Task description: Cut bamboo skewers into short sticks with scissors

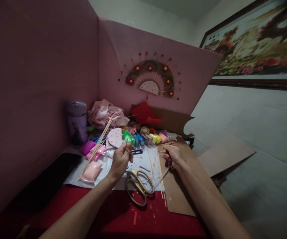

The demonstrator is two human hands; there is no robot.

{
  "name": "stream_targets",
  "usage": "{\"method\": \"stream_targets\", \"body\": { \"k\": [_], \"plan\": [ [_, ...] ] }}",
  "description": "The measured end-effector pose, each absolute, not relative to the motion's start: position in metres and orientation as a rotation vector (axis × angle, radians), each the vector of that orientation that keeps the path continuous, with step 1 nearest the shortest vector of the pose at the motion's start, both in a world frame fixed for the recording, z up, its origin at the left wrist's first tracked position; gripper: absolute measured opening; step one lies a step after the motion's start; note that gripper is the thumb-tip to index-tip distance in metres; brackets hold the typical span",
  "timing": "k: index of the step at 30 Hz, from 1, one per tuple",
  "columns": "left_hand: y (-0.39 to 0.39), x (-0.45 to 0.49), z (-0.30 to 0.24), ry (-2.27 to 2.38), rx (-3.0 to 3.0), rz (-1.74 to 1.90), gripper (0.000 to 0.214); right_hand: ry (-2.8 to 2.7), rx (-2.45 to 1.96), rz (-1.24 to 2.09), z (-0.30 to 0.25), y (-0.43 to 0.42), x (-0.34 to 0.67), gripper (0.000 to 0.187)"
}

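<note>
Scissors (pixel 140 186) beside sticks (pixel 163 192), packets (pixel 129 138) behind (tumbler (pixel 77 124) farther left)

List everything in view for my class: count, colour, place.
panels: two, pink, left and back
framed picture: one, multicoloured, right wall
fan decoration: one, brown, back panel
lidded cup: one, purple, back left
crumpled cloth: one, pink, beside cup
red sheet: at least one, red, back centre
ball: at least one, brown, behind packets
soft packets: many, mixed colours, middle
dotted piece: one, white and red, beside packets
blue tool: one, blue, by left hand
sticks: many, tan, scattered
scissors: one, gold handles, front centre
flat thing: one, black, left
white sheet: one, white, under packets
cardboard: several, brown, right and back
tablecloth: one, red, front
forearms: two, bare, front
left hand: one, bare, centre
right hand: one, bare, over cardboard
</note>
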State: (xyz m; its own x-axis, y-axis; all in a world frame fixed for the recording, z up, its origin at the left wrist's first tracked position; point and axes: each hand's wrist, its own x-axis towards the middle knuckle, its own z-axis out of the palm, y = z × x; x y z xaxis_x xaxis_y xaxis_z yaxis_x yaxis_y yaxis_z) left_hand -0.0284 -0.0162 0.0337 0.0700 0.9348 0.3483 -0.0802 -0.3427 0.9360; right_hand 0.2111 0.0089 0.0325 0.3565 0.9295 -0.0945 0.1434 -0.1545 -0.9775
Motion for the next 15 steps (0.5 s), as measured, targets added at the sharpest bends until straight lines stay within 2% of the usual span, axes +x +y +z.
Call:
{"method": "stream_targets", "body": {
  "k": [4, 8, 11, 15],
  "plan": [
    [-0.017, -0.028, 0.034, 0.899, 1.458, 1.428, 0.033, -1.296, -1.799, 0.881, 0.032, 0.007, 0.209, 0.023],
    [-0.017, -0.028, 0.033, 0.909, 1.482, 1.42, 0.032, -1.488, -2.007, 0.809, 0.034, 0.006, 0.206, 0.017],
    [-0.017, -0.028, 0.032, 0.913, 1.496, 1.416, 0.032, -1.585, -2.105, 0.773, 0.036, 0.005, 0.201, 0.03],
    [-0.017, -0.029, 0.033, 0.937, 1.516, 1.404, 0.032, -1.693, -2.167, 0.756, 0.04, 0.003, 0.197, 0.032]
  ]
}}
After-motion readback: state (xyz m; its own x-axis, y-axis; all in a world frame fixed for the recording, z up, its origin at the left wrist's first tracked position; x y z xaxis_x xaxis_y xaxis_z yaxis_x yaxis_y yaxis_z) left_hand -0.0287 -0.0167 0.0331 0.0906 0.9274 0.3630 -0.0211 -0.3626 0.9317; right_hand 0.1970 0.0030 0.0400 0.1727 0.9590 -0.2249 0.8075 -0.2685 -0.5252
